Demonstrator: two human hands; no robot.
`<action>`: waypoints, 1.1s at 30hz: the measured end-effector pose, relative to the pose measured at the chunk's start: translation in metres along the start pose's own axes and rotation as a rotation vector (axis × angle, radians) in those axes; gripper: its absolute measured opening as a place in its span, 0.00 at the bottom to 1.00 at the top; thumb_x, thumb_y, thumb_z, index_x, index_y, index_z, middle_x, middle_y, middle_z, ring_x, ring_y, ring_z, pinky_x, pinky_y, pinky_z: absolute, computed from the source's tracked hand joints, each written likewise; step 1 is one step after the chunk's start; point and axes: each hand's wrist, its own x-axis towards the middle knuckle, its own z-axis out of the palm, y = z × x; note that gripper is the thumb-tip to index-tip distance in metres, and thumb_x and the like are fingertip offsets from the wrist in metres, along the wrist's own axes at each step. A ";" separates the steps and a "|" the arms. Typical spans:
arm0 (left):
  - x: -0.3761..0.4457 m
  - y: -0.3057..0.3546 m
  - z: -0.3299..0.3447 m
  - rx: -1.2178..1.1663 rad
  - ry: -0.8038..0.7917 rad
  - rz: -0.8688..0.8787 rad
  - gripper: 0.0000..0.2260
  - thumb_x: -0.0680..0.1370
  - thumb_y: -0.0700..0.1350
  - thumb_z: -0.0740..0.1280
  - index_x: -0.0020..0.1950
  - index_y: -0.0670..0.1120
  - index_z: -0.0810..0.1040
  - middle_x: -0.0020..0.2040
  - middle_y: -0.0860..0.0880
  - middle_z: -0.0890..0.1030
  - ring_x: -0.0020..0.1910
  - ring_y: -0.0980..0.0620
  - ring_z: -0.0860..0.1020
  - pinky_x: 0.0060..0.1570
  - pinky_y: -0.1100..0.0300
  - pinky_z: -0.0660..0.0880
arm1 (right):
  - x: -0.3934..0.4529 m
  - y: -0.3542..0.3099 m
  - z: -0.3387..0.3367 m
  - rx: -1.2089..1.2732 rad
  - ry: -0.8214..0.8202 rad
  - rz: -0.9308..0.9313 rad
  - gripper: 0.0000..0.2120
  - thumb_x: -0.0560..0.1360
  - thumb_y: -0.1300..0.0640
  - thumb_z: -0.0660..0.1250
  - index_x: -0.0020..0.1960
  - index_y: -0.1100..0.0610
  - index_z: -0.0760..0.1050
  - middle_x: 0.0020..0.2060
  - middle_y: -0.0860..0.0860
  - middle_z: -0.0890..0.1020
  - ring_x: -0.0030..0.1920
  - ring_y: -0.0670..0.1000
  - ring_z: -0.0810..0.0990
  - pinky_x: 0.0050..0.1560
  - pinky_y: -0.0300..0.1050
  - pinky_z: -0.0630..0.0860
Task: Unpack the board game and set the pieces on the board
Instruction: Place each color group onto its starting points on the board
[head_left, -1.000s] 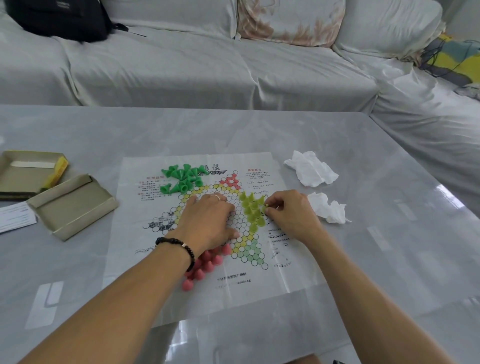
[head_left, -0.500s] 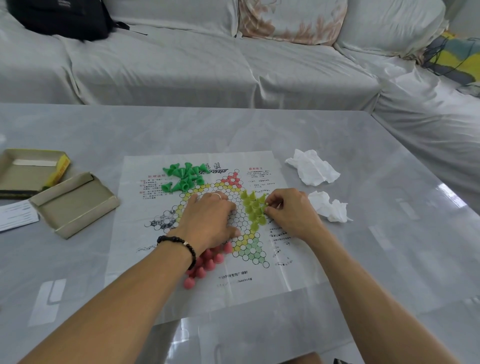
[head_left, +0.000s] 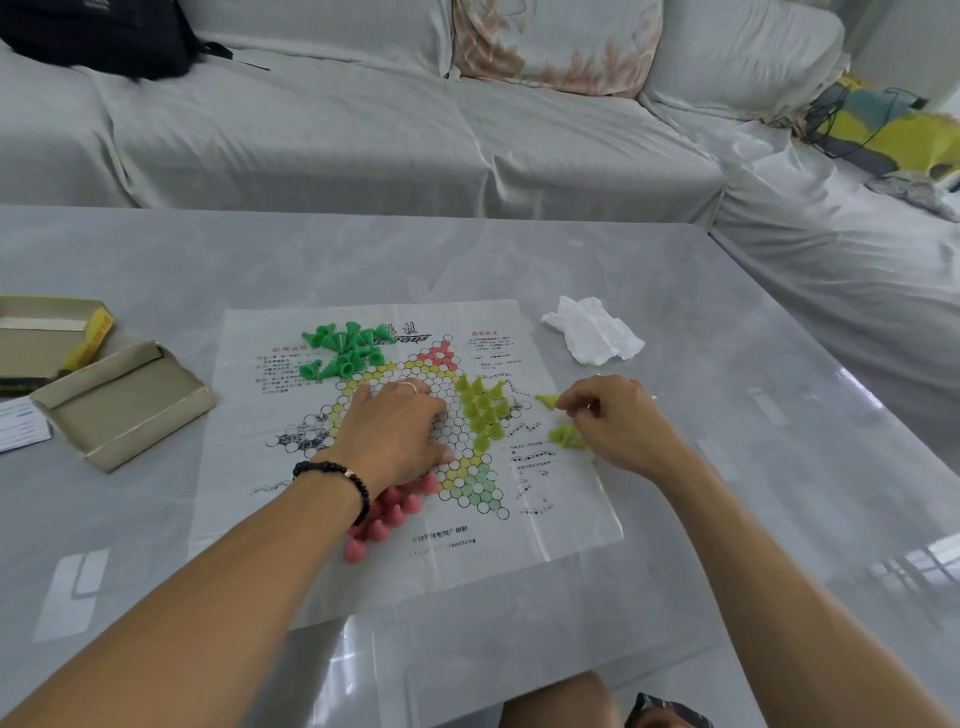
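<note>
Spanning the far side, a sofa (head_left: 363, 130) draped in pale cloth, with a black bag (head_left: 98, 36) at its left end. Filling the near ground, a grey marbled desk (head_left: 727, 519). Lying flat at the desk's middle, a paper board (head_left: 363, 566) printed with a star of small circles. Sitting at the left, two open box halves (head_left: 122, 402), apart from the board. Resting beyond the board's far right corner, a crumpled tissue (head_left: 592, 330). Pressing palm-down on the board's centre, the left hand (head_left: 397, 434), fingers straight and close together, a ring on one and a dark bead bracelet at the wrist. Hovering over the board's right edge, the right hand (head_left: 618, 421), its fingers pinching one yellow-green piece (head_left: 548, 400). Heaped at the board's top left, green pieces (head_left: 345, 351), most tipped over. Standing upright just right of centre, a group of yellow-green pieces (head_left: 483, 410). Clustered at the lower left, partly under the left wrist, pink pieces (head_left: 387, 514). Lying near the right hand's lower knuckles, a few more yellow-green ones (head_left: 566, 435).
</note>
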 end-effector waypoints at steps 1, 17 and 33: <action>0.000 0.000 0.000 0.002 0.000 -0.001 0.25 0.74 0.62 0.66 0.68 0.55 0.71 0.73 0.50 0.66 0.71 0.50 0.64 0.73 0.43 0.53 | -0.002 0.001 0.000 -0.010 0.002 -0.002 0.13 0.74 0.64 0.62 0.50 0.53 0.83 0.44 0.47 0.81 0.45 0.48 0.76 0.49 0.43 0.73; 0.003 -0.004 0.003 -0.001 0.002 0.000 0.27 0.73 0.63 0.67 0.70 0.55 0.69 0.73 0.51 0.66 0.71 0.50 0.64 0.72 0.43 0.55 | 0.001 -0.002 0.017 -0.044 0.048 -0.080 0.05 0.74 0.52 0.69 0.49 0.50 0.82 0.46 0.46 0.77 0.49 0.48 0.72 0.50 0.45 0.68; 0.003 -0.003 0.003 -0.026 0.010 -0.008 0.25 0.73 0.62 0.68 0.67 0.55 0.72 0.71 0.51 0.68 0.71 0.50 0.64 0.72 0.43 0.53 | 0.008 -0.028 0.042 0.022 0.014 -0.010 0.07 0.70 0.59 0.69 0.47 0.52 0.81 0.34 0.45 0.81 0.41 0.47 0.78 0.47 0.45 0.76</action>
